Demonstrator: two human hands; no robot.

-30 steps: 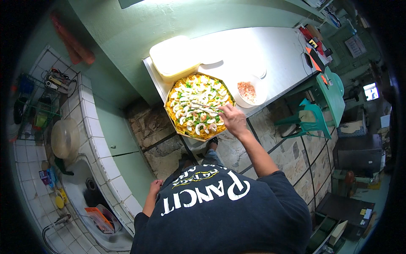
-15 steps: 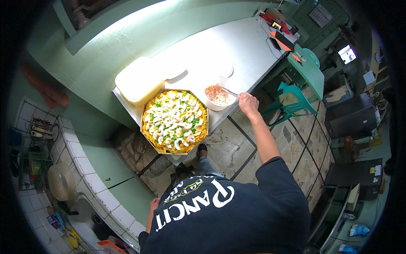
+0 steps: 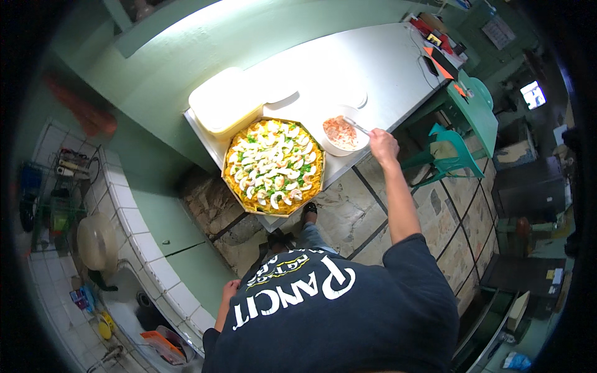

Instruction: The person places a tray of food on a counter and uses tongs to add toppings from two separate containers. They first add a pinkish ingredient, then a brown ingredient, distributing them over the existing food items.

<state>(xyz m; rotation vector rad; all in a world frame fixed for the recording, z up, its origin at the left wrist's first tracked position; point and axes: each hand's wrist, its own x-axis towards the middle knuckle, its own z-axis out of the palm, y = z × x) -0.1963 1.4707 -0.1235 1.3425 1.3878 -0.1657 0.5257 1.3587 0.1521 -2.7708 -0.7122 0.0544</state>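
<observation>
My right hand [image 3: 384,146] is closed round the handle of a spoon [image 3: 357,126], whose lower end goes into a white bowl [image 3: 341,150]. Reddish-pink chopped bits [image 3: 339,129] fill one side of the bowl, with paler bits on the other. Left of the bowl lies an octagonal tray [image 3: 273,214] of yellow-orange noodles, topped with white egg slices [image 3: 281,166] and chopped green herbs. The tray's near edge juts past the table corner. My left hand [image 3: 231,288] hangs low beside my dark shirt, which hides most of its fingers, and touches no food.
A lidded yellowish container [image 3: 233,121] stands behind the tray on the white table [image 3: 388,59]. A pale round lid [image 3: 356,96] lies beyond the bowl. A green plastic chair [image 3: 457,158] is at the right. To the left runs a tiled counter [image 3: 149,248] with a sink [image 3: 129,292].
The whole view has shifted, so table and food sit farther right. My right hand keeps the spoon in the bowl, its handle slightly more tilted. My left hand stays low.
</observation>
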